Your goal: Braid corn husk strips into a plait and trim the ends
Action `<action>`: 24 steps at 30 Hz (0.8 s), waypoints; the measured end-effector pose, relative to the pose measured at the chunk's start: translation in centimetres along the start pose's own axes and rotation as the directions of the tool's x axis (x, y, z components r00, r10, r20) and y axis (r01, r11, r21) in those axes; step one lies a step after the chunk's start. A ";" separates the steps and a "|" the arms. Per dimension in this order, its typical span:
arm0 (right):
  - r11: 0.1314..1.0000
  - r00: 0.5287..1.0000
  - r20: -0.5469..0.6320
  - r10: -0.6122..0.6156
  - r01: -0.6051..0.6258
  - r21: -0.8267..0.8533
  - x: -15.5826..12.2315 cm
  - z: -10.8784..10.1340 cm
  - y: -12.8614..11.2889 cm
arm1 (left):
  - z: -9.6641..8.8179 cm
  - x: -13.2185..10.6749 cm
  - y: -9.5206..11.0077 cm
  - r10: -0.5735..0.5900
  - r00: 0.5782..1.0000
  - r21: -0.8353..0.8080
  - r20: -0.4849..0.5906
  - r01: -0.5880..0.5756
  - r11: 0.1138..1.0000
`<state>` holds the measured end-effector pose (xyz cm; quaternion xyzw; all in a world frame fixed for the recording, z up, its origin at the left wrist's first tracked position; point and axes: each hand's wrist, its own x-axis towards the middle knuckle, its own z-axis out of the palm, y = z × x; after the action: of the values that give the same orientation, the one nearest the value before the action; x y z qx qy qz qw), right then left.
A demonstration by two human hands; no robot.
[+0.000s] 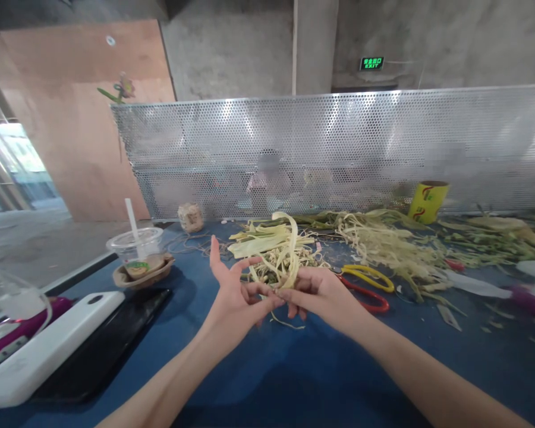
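Observation:
A pale yellow-green leaf strip (293, 242) curls up from between my two hands. My left hand (237, 292) pinches at its lower end with thumb and fingertips, while another finger stands out to the side. Fingertips of my right hand (317, 291) close on the same strip, nearly touching those of my left. Part of the strip is hidden behind the fingers. Just beyond lies a heap of thin knotted plant strips (274, 264), with flat pale leaves (261, 245) behind it. Scissors with red and yellow handles (369, 277) lie right of my right hand.
Shredded fibres (383, 246) spread over the blue table (267, 380) at right, near a yellow roll (429, 202). At left are a lidded cup (136, 246), a black tablet (102, 351), a white slab (56, 351) and a power strip (24, 330). Behind stands a perforated metal screen (294, 131).

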<state>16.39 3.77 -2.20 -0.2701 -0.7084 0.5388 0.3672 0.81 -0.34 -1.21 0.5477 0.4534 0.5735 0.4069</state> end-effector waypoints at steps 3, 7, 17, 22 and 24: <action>0.998 0.996 -0.085 -0.018 0.023 0.061 0.2 0.1 0.0 | 0.1 0.0 0.1 -0.045 0.998 -0.084 0.032 0.047 0.995; 0.980 0.956 -0.292 -0.040 0.095 0.177 0.3 -0.6 -0.3 | 0.1 -0.2 0.2 -0.096 0.990 -0.094 0.108 0.106 0.990; 0.943 0.973 -0.222 0.058 0.020 0.331 0.5 -0.8 -0.1 | -0.1 -0.3 0.1 -0.155 0.961 -0.068 0.229 0.175 0.982; 0.867 0.940 -0.339 0.038 0.138 0.479 0.4 -1.4 -0.7 | -0.2 -0.5 -0.1 -0.208 0.927 -0.029 0.311 0.228 0.973; 0.863 0.963 -0.267 0.046 0.097 0.496 0.3 -1.5 -0.9 | -0.3 -0.5 -0.1 -0.203 0.925 -0.024 0.322 0.223 0.975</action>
<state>17.40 4.59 -1.01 -0.2260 -0.4896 0.6583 0.5252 0.51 -0.79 -1.47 0.5677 0.4215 0.4438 0.5506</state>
